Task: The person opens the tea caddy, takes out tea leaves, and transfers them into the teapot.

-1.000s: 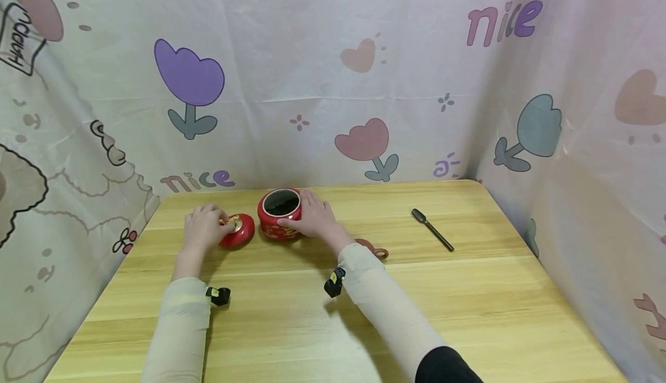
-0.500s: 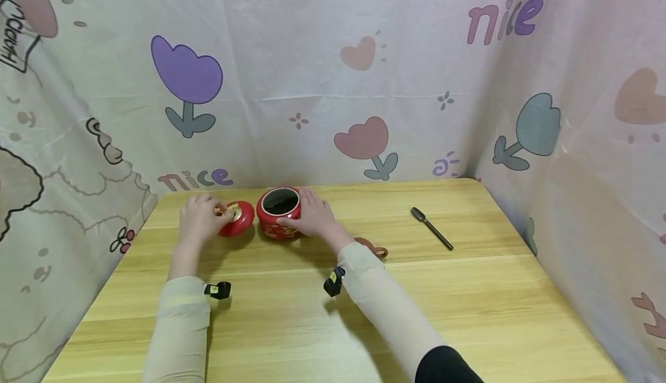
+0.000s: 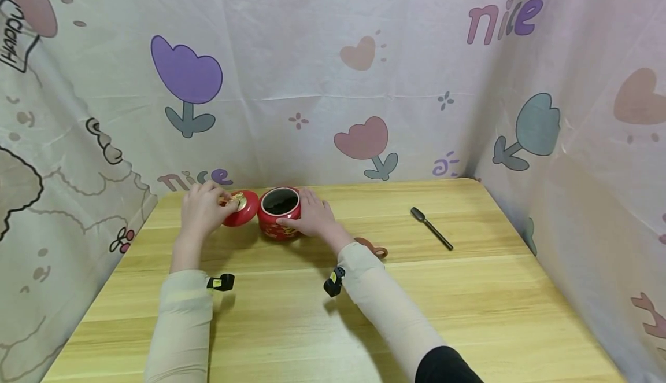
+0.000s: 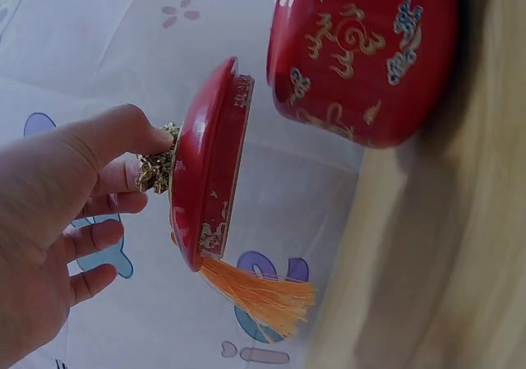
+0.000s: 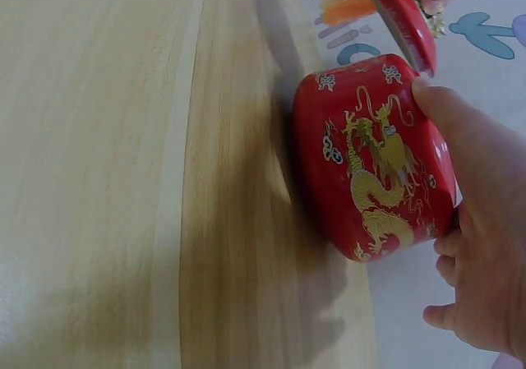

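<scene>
My left hand (image 3: pixel 202 212) pinches the gold knob (image 4: pixel 156 165) of a red lid (image 3: pixel 245 206), holding it above the table just left of the jar. An orange tassel (image 4: pixel 263 293) hangs from the lid in the left wrist view. The red jar (image 3: pixel 273 231) stands upright and uncovered, with dark contents (image 3: pixel 283 205) inside. My right hand (image 3: pixel 314 218) grips the jar's right side, thumb at the front near the rim and other fingers behind. A golden dragon (image 5: pixel 382 184) decorates the jar's wall in the right wrist view.
A brown object with a loop handle (image 3: pixel 378 252) lies partly hidden behind my right forearm. Farther right, a small dark spoon (image 3: pixel 432 229) lies on the wooden table (image 3: pixel 468 302). A printed curtain (image 3: pixel 291 70) hangs behind the table.
My left hand has lifted the lid off the table and moved it up and slightly right, closer to the jar's rim. The right hand and jar stay nearly still.
</scene>
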A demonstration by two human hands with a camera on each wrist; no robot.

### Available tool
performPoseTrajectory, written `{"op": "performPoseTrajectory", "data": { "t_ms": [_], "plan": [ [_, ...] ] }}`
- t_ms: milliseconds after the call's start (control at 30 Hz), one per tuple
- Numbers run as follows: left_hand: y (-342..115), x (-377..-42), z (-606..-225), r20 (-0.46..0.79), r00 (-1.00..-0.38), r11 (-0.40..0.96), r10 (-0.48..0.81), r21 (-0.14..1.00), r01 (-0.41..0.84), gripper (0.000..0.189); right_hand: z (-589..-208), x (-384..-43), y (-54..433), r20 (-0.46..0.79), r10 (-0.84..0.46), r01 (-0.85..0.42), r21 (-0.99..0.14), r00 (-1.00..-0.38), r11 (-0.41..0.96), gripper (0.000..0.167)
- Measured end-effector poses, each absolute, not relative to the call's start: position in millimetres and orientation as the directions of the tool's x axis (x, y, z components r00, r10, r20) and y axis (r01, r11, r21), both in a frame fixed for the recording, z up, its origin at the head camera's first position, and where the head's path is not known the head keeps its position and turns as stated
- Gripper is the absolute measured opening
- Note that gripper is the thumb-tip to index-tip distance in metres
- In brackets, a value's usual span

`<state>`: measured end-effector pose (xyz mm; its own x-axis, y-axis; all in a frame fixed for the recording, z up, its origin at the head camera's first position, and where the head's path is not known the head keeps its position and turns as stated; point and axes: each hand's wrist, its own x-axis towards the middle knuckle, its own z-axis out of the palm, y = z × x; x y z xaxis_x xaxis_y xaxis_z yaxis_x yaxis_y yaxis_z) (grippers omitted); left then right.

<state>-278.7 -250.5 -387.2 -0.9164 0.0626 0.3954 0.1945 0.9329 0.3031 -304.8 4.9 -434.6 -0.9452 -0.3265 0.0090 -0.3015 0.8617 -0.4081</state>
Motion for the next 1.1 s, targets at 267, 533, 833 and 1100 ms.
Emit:
{"op": "performPoseTrajectory", "data": {
  "t_ms": [267,533,833,1100],
  "plan": [
    [-239.1,-285.0,-381.9,0.425,-0.901,0.929,0.089,0.291,0.229,0.025,-436.7,-305.8,5.3,0.034,-0.328,-0.311,-0.419,-0.944,0.853,0.104],
    [-219.5,-289.9,-375.1,0.436,-0.890,0.931,0.130,0.255,0.261,0.027,-439.3,-307.6,5.0,0.042,-0.319,-0.307,-0.405,-0.947,0.861,0.103],
    [-199.3,-299.0,-374.1,0.419,-0.894,0.924,0.158,0.257,0.284,0.027,-438.9,-307.2,4.2,0.054,-0.317,-0.311,-0.404,-0.947,0.860,0.102],
    [-183.6,-306.1,-376.7,0.392,-0.902,0.920,0.182,0.255,0.297,0.027,-440.2,-307.9,4.1,0.060,-0.311,-0.307,-0.415,-0.948,0.856,0.099]
  ]
}}
